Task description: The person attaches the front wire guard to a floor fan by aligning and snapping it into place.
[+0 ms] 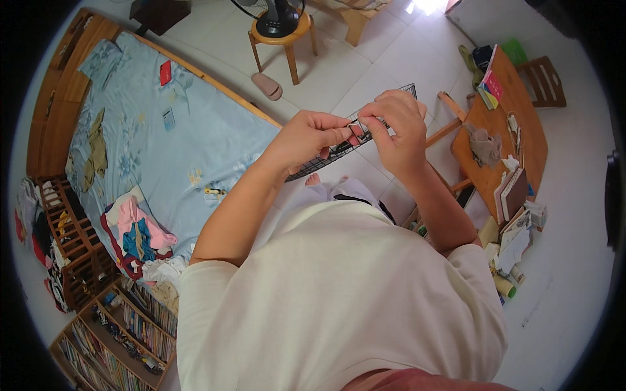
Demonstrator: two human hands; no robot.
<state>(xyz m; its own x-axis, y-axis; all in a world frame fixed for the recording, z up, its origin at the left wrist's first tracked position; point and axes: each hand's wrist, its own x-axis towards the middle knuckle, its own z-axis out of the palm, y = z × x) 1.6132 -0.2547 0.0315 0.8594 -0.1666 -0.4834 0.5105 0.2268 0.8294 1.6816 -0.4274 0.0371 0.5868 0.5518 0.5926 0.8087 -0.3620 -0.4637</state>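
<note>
A black wire mesh rack (pixel 312 168) slants up to the right in front of my body, partly hidden behind both hands. My left hand (pixel 310 137) is closed, its thumb and fingertips pinching a small white and black piece (pixel 354 128) at the mesh. From the other side my right hand (pixel 399 133) comes in with bent fingers. Its thumb and index fingertip are close together beside that piece, and what they hold is too small to make out. The far end of the rack shows just past the right knuckles.
At left is a bed (pixel 222 140) with a red phone (pixel 165 73) and piled clothes (pixel 140 228). A fan (pixel 279 21) stands on a wooden stool (pixel 287 39) ahead, a slipper (pixel 266 86) on the floor. A wooden table (pixel 521 124) with books is at right. Bookshelves (pixel 117 332) stand lower left.
</note>
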